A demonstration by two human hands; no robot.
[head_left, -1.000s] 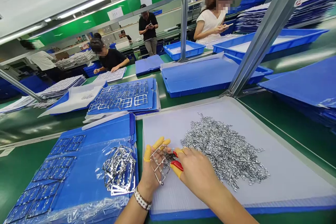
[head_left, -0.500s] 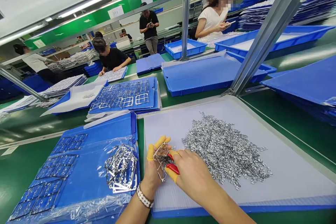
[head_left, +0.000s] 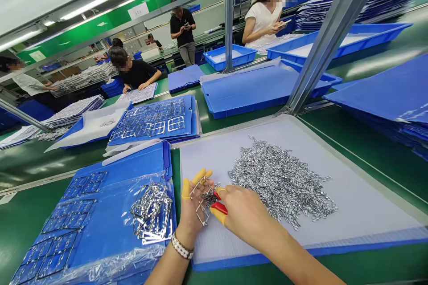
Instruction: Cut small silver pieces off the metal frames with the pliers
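Observation:
My left hand [head_left: 187, 216], with yellow finger covers, holds a thin silvery metal frame [head_left: 203, 219] tilted in its palm and fingers. My right hand [head_left: 247, 209] is closed round red-handled pliers [head_left: 220, 208]. Their jaws point into the frame, and small metal pieces there are too cluttered to tell apart. Beyond my right hand, a large heap of small shiny metal pieces [head_left: 281, 178] lies on a white sheet [head_left: 207, 156]. Left of my hands, a jumbled pile of metal frames [head_left: 152, 213] rests on clear plastic over a blue board [head_left: 103, 227].
Dark-looking frames [head_left: 58, 249] lie in rows on the blue board's left side. Behind are a blue board with frames [head_left: 150, 118] and a blue tray [head_left: 247, 91]. A slanted metal post [head_left: 327, 49] rises behind the heap. Several people work or stand across the bench.
The view has shifted slightly, so most things sit further left. The metal frame has turned a little in my left hand. The pliers stay in my right hand, close to the frame.

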